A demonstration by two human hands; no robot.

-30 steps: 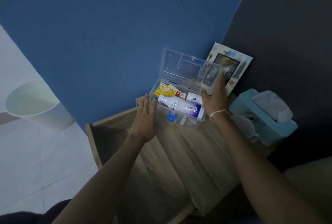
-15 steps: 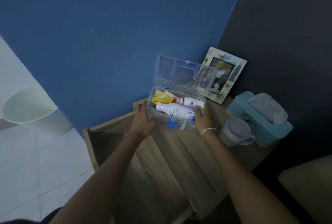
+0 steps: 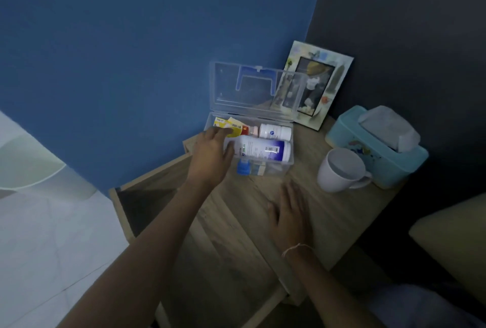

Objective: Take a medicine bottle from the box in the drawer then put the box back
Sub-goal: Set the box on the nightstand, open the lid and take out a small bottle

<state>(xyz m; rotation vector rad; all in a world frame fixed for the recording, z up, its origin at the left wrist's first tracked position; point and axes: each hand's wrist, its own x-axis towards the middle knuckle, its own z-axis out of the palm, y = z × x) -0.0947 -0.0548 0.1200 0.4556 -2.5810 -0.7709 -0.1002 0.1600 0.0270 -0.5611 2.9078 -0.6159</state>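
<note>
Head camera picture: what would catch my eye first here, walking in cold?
Probably the clear plastic box, lid up, on the wooden tabletop by the blue wall, with a big white bottle lying inside. The left hand reaches in at the bottle's end; the right hand hovers low over the wood. A white mug stands right of the box.

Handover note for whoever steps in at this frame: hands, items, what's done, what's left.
Left hand: open, reaching into the clear box, fingers at the large white bottle; no firm grip visible.
Right hand: empty, flat on the tabletop.
Box sits on the tabletop, lid up; a smaller white bottle lies behind the large one.
Drawer is open.
Done: box out and opened.
Left: lift a bottle out, close the box, return it to the drawer.
</note>
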